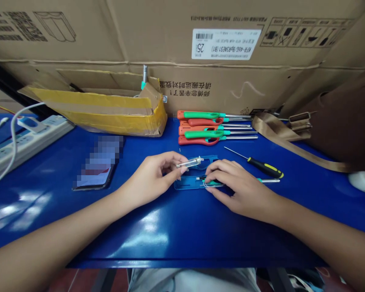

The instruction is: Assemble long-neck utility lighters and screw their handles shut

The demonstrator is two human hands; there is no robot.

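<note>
Between the thumb and fingers of my left hand [161, 174] is a small clear fuel tank [188, 163], tilted a little up to the right. My right hand [234, 182] bends over an opened blue lighter casing [187, 183] lying on the table. Its fingers are closed on the lighter's inner parts, where a black piece and thin wires [205, 184] show; the fingertips partly hide them. A metal lighter tube [270, 181] sticks out to the right from beneath that hand. The other casing half [211, 158] lies just behind the tank.
Several red and green lighters [203, 134] lie stacked behind my hands. A black-and-yellow screwdriver [264, 167] rests at right, near a brown strap [295, 144]. At left are a phone [99, 162], a power strip [27, 140] and a yellow-taped cardboard box [109, 111]. A large carton [134, 36] stands behind.
</note>
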